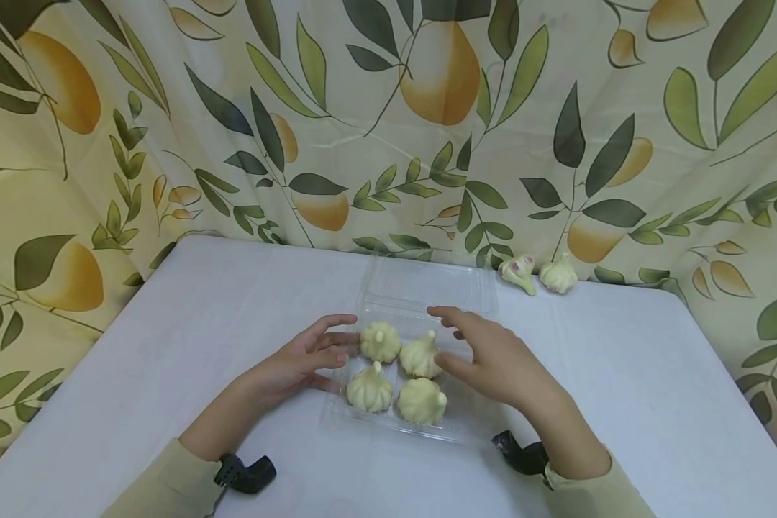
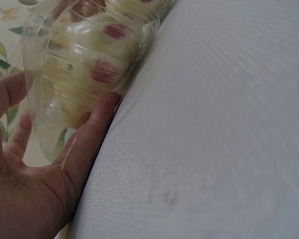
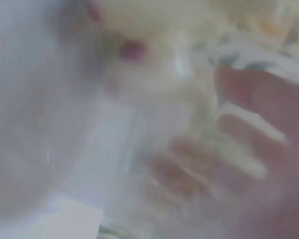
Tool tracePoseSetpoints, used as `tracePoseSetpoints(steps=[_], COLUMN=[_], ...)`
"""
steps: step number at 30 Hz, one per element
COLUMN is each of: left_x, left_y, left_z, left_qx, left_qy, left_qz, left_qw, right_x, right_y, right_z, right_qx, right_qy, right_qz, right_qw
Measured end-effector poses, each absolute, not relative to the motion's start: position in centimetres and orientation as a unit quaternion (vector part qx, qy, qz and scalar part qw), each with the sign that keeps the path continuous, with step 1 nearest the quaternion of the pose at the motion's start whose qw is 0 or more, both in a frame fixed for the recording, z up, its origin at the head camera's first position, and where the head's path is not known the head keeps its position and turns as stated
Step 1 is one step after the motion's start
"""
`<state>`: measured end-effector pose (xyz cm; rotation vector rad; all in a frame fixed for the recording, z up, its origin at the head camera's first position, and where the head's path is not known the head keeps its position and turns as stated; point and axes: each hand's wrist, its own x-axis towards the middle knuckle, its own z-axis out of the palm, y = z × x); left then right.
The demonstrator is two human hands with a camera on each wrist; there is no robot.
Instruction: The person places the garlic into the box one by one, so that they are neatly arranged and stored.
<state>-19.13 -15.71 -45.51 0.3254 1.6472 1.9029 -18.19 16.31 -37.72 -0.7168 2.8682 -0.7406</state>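
Several pale garlic bulbs (image 1: 421, 401) sit in two rows inside a clear plastic box (image 1: 388, 426) on the table. Its hinged lid (image 1: 427, 282) lies folded back on the far side. My left hand (image 1: 304, 361) is at the box's left side, fingers spread along its wall. In the left wrist view, the fingers (image 2: 87, 142) reach along the box's lower side, and purple-spotted garlic shows through the plastic. My right hand (image 1: 495, 360) is over the box's right side, fingers extended, thumb beside the far right bulb. The right wrist view is blurred.
Two more garlic bulbs, one purple-streaked (image 1: 518, 273) and one whitish (image 1: 558, 274), lie at the table's back edge, right of the lid. A white cloth covers the table (image 1: 233, 309). Behind it hangs a fruit-patterned curtain (image 1: 388, 158).
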Motion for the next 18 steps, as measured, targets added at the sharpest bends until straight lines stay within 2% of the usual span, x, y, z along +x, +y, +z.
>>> tracePoseSetpoints(steps=[6,18], left_x=[-19.1,-19.1], left_y=[-15.7,-15.6], left_z=[-45.6,-45.5], left_qx=[0.12,0.12], left_qy=[0.62,0.622], left_qz=[0.716,0.714], left_qw=[0.297,0.298], right_x=[-18.4,-18.4], right_y=[16.7,15.7], right_z=[-37.7,-38.4], right_qx=[-0.231,-0.314], right_qy=[0.936,0.902], right_qz=[-0.261,-0.292], right_qw=[0.037,0.038])
